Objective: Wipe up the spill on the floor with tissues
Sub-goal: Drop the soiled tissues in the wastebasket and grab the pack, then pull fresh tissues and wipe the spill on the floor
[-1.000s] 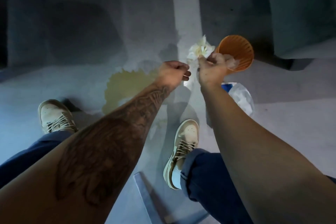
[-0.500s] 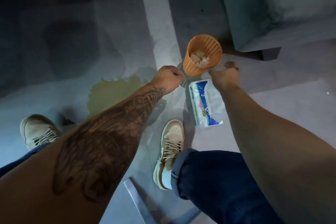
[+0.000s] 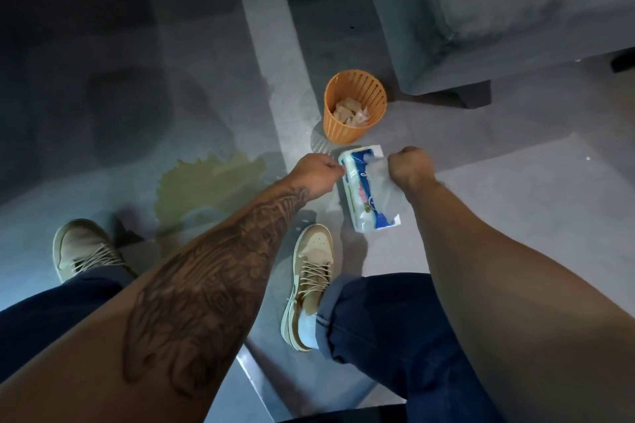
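Far to the left of the tissue pack point(image 3: 364, 211), your left shoe point(image 3: 80, 247) stands on the grey floor point(image 3: 515, 216). The yellowish spill point(image 3: 206, 187) lies on the floor to the left of the pack, well apart from it, and your tattooed left forearm crosses over its near edge. Your left hand point(image 3: 318, 172) is just at the pack's left edge with its fingers curled in tight; you cannot tell from this view whether they pinch the wrapper or hold nothing. Below the pack, near its lower end, sits your right shoe point(image 3: 311, 268). The pack itself lies flat on the floor, white and blue, running away from you. Just beyond its far end stands the orange basket point(image 3: 355, 129), upright, with crumpled used tissues point(image 3: 350, 112) inside. Over the pack's right side, your right hand point(image 3: 409, 168) is closed in a fist around a thin white tissue point(image 3: 383, 182), which hangs from the fingers and drapes across the wrapper. Beyond the pack to the right, past the basket, is the corner of a grey sofa point(image 3: 498, 10).
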Demonstrator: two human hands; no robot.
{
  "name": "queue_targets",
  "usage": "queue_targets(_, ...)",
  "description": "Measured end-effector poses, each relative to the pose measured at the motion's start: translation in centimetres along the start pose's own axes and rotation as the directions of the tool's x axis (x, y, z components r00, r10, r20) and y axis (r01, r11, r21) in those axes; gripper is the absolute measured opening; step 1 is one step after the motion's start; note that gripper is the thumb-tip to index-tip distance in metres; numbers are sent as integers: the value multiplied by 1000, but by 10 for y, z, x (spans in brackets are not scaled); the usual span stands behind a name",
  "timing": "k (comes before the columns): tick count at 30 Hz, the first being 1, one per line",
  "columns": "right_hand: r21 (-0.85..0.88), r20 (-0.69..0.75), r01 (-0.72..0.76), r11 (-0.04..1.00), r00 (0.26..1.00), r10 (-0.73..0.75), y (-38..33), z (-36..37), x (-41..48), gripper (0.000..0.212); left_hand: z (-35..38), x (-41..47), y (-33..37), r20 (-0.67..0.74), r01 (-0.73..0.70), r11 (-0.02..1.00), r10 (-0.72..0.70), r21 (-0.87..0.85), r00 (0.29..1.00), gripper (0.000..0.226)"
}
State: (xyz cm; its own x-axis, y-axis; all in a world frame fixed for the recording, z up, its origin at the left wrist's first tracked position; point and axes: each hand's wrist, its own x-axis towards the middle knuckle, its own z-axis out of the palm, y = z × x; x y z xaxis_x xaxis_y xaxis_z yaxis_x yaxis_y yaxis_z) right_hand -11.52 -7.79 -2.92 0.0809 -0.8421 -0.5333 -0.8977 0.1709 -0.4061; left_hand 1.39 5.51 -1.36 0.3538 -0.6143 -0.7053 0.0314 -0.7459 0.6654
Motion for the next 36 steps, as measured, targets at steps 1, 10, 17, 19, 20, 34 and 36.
queue_targets(1,49,-17,7,999,1000,-6,-1,-4,-3,26,4,-2,2,12,5,1000,-4,-8,1000,23)
queue_targets(10,94,-56,47,994,998,-42,-7,-20,-14,24,22,-2,12,59,63,996,-59,-65,997,19)
queue_targets(17,88,-69,179,980,982,-173,-27,-28,-22,10,17,-4,10,41,76,989,-71,-127,997,27)
queue_targets(19,92,-82,208,974,976,-201,-31,-29,-21,11,15,-3,8,40,87,985,-81,-149,996,27)
queue_targets(20,88,-83,219,972,974,-212,-33,-28,-23,11,13,-3,8,40,90,982,-85,-167,996,27)
queue_targets(34,320,225,104,942,957,-182,-53,9,-45,10,-19,-8,-5,71,91,924,-70,-372,995,71)
queue_targets(36,403,342,44,914,919,-195,-59,20,-62,9,-22,-6,-11,124,99,861,-42,-499,991,76)
